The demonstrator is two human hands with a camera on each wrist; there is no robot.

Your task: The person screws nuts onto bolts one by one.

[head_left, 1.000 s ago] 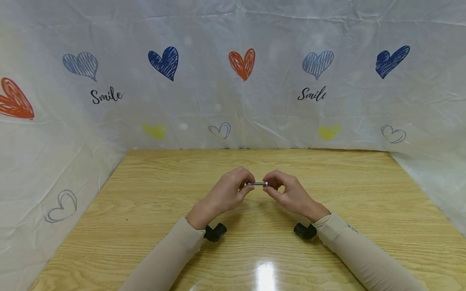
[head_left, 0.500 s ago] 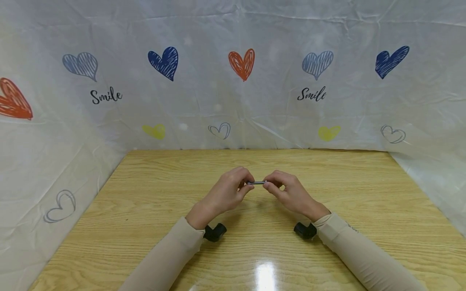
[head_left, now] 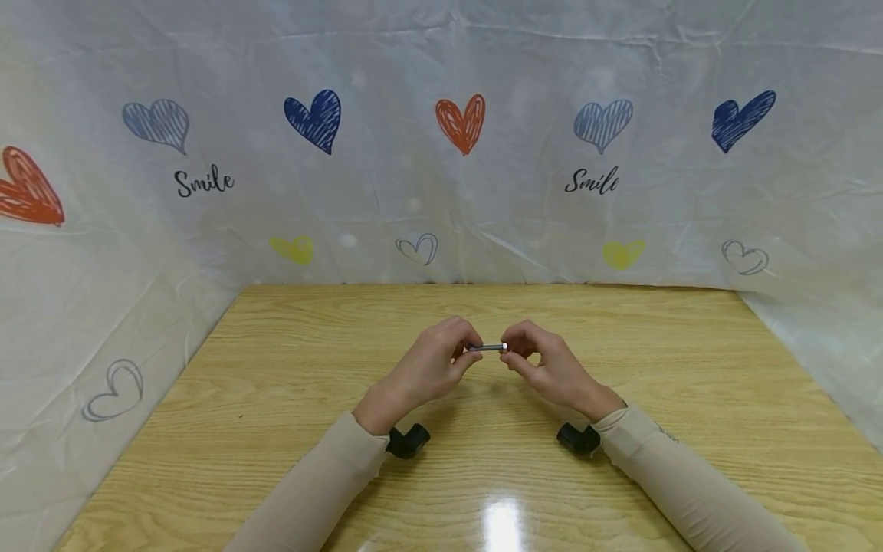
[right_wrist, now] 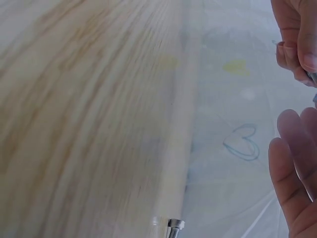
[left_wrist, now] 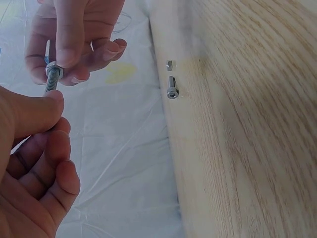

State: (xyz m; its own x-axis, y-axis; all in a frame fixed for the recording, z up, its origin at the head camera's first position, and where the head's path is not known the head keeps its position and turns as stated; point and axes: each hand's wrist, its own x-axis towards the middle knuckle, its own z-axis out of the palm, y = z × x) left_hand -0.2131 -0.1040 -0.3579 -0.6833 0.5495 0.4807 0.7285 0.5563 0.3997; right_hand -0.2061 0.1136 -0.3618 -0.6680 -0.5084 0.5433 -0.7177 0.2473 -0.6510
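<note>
My left hand [head_left: 434, 360] pinches a silver threaded bolt [head_left: 490, 348] between thumb and fingers, above the table. The bolt lies about level in the head view; its left end is hidden in the fingers. At its right end sits a small hex nut [left_wrist: 54, 69], threaded on the shaft. The right hand [head_left: 548, 366] has thumb and fingers around this nut, with the thumb tip touching it in the left wrist view. Bare thread shows between the hands. The right wrist view catches only part of both hands.
On the wooden table [head_left: 310, 330], a loose socket-head bolt [left_wrist: 172, 89] lies beside a loose nut [left_wrist: 170, 65]; I cannot make them out in the head view. A white cloth [head_left: 517, 207] printed with hearts hangs behind and at both sides. Black wrist mounts [head_left: 408, 441] stick out near the sleeves.
The right fingers covered the nut half a second ago; now they have shifted slightly and it shows between them again. The left hand stays in place on the bolt.
</note>
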